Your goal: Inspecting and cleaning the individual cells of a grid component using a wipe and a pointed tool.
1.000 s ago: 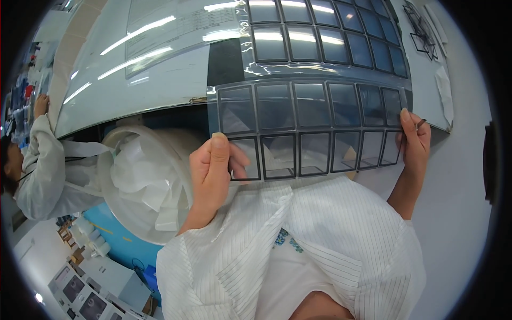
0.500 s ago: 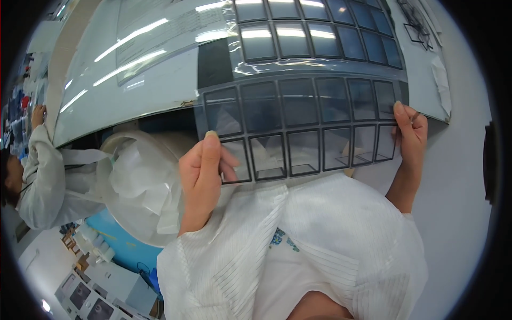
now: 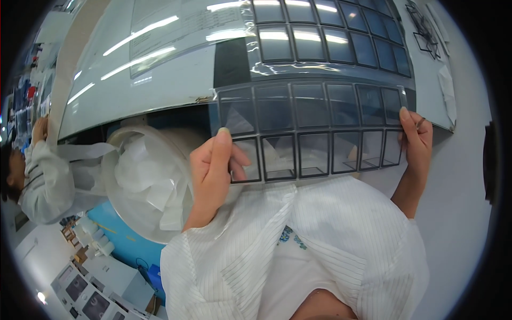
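Between my two hands stretches a clear film sheet (image 3: 312, 130) printed with two rows of black-framed rectangular panels. My left hand (image 3: 213, 165) pinches its near left corner, thumb on top and fingertips showing through the film. At the right edge my right hand (image 3: 417, 136) grips it between thumb and fingers. The sheet is held up off the table, over my lap at the table's front edge. Just beyond it, a larger sheet of dark framed panels (image 3: 325, 42) lies on the glass-topped table, reflecting the ceiling lights.
A large white bin (image 3: 114, 197) with crumpled translucent film (image 3: 146, 170) stands left of my left arm. Thin black frame scraps (image 3: 425, 37) lie at the table's far right. Another person's grey sleeve (image 3: 50, 178) is at far left. Paper sheets lie under the table glass (image 3: 117, 85).
The view has shifted, so the sheet, hands and table appear slightly further right. Both hands keep their hold on the film, which tilts a little differently.
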Demonstrator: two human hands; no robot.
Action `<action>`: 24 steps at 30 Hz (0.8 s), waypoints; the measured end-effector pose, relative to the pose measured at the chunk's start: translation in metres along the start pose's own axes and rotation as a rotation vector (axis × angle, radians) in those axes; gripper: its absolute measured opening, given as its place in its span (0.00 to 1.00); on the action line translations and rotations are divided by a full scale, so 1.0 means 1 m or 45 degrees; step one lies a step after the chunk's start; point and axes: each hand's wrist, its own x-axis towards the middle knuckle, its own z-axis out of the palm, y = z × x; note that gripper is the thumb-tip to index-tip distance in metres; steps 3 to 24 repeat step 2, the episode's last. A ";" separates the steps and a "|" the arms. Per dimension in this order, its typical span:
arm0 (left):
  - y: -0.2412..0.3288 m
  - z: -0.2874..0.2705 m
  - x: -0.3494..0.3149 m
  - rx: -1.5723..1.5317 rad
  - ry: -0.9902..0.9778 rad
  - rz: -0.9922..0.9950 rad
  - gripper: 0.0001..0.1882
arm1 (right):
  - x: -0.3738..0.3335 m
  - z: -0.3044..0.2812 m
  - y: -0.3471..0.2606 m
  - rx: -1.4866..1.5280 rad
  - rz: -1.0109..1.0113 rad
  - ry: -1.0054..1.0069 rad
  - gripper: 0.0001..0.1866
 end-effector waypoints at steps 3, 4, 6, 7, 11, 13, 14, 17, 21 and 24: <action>-0.003 -0.010 0.000 -0.017 -0.059 0.060 0.27 | 0.000 -0.001 -0.004 -0.005 0.003 -0.060 0.18; -0.003 -0.010 0.000 -0.017 -0.059 0.060 0.27 | 0.000 -0.001 -0.004 -0.005 0.003 -0.060 0.18; -0.003 -0.010 0.000 -0.017 -0.059 0.060 0.27 | 0.000 -0.001 -0.004 -0.005 0.003 -0.060 0.18; -0.003 -0.010 0.000 -0.017 -0.059 0.060 0.27 | 0.000 -0.001 -0.004 -0.005 0.003 -0.060 0.18; -0.003 -0.010 0.000 -0.017 -0.059 0.060 0.27 | 0.000 -0.001 -0.004 -0.005 0.003 -0.060 0.18; -0.003 -0.010 0.000 -0.017 -0.059 0.060 0.27 | 0.000 -0.001 -0.004 -0.005 0.003 -0.060 0.18; -0.003 -0.010 0.000 -0.017 -0.059 0.060 0.27 | 0.000 -0.001 -0.004 -0.005 0.003 -0.060 0.18; -0.003 -0.010 0.000 -0.017 -0.059 0.060 0.27 | 0.000 -0.001 -0.004 -0.005 0.003 -0.060 0.18; -0.003 -0.010 0.000 -0.017 -0.059 0.060 0.27 | 0.000 -0.001 -0.004 -0.005 0.003 -0.060 0.18; -0.003 -0.010 0.000 -0.017 -0.059 0.060 0.27 | 0.000 -0.001 -0.004 -0.005 0.003 -0.060 0.18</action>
